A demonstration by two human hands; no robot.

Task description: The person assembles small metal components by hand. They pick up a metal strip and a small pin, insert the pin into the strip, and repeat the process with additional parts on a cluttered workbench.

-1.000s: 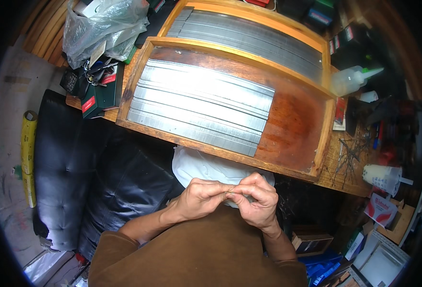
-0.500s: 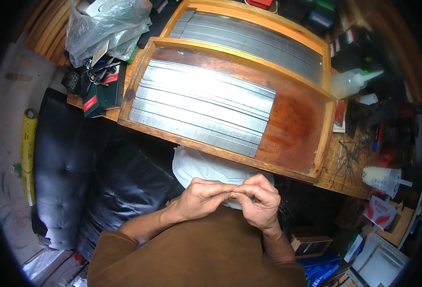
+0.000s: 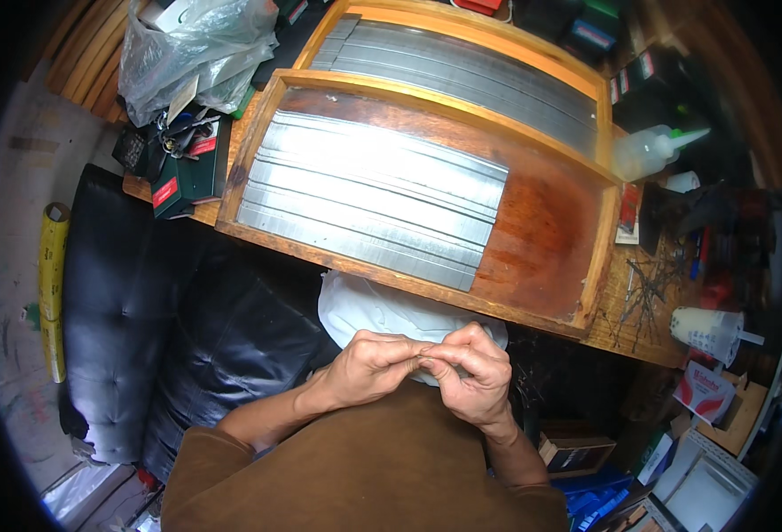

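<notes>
The fingers (image 3: 453,354) of the left hand (image 3: 362,371) and right hand (image 3: 477,383) meet, pinched closed; any piece between their tips is too hidden to tell. A slackened pinch could drop it near the white material (image 3: 364,310) just beyond. Farther out, a wooden tray (image 3: 550,232) holds metal strips (image 3: 377,188); a second tray (image 3: 515,46), more.

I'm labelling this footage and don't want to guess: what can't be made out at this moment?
Head view: what, if anything, the left hand and right hand pinch; their own grip hides it.
Head view: the far part of the white material; the front wooden tray covers it.
Head view: the top of the plastic bag; the upper edge cuts it off.
Head view: the dark strands; too fine to identify.
</notes>
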